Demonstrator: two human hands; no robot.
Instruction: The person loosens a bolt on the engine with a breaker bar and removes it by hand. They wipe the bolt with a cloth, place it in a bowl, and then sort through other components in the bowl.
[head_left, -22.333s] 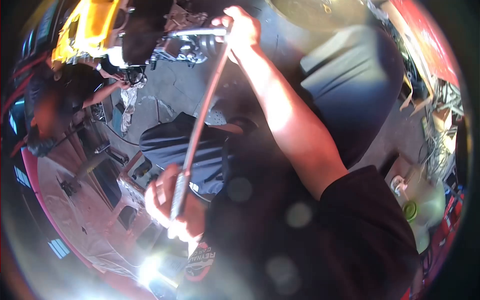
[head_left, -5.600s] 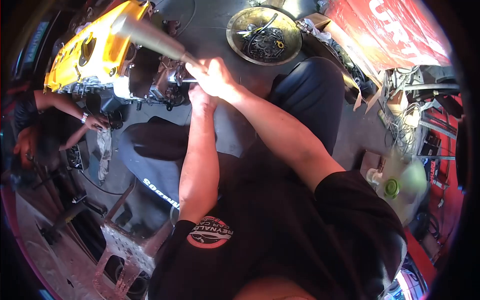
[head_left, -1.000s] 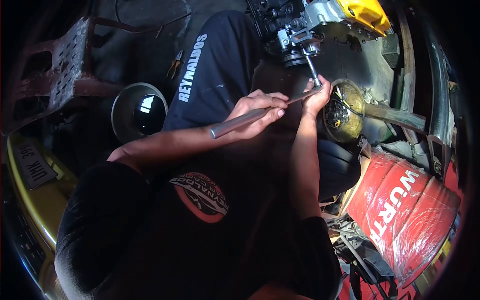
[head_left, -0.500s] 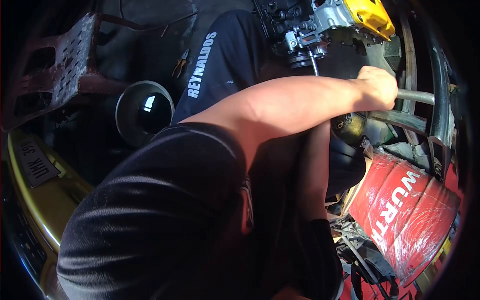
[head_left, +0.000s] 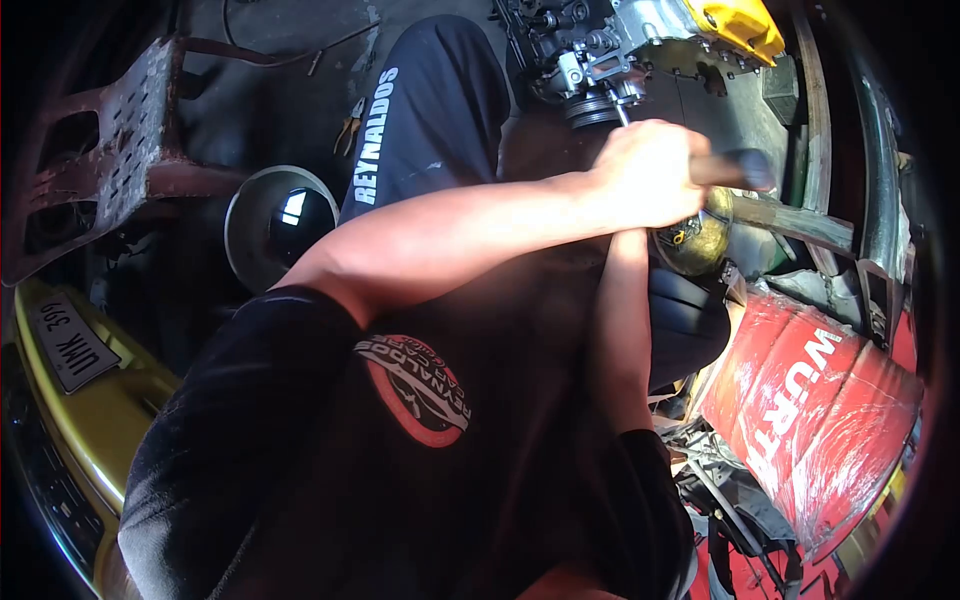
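My left hand [head_left: 648, 175] is closed around a bar-shaped tool handle [head_left: 735, 170]. Its dark end sticks out to the right, smeared by motion, and the rest of the tool is hidden. From below rises my right forearm [head_left: 625, 300]; its hand is covered by my left hand, so the fingers do not show. Just above, a thin metal rod [head_left: 622, 112] runs to the grooved pulley [head_left: 592, 110] of an engine [head_left: 600, 65]. A yellow cover [head_left: 738, 28] is on the engine's right side. Beneath my left hand is a rounded, brassy metal part [head_left: 700, 240].
A perforated metal stand [head_left: 140, 150] is at upper left, near a round basin [head_left: 245, 230] with dark liquid. Pliers [head_left: 348, 130] lie on the floor. A yellow bumper [head_left: 110, 400] is at left, a plastic-wrapped red drum [head_left: 790, 400] at right. Wooden beams [head_left: 800, 222] stand behind my hands.
My left hand has swung left, from the far right to over my right wrist, carrying the tool handle with it. My chest logo has come into view.
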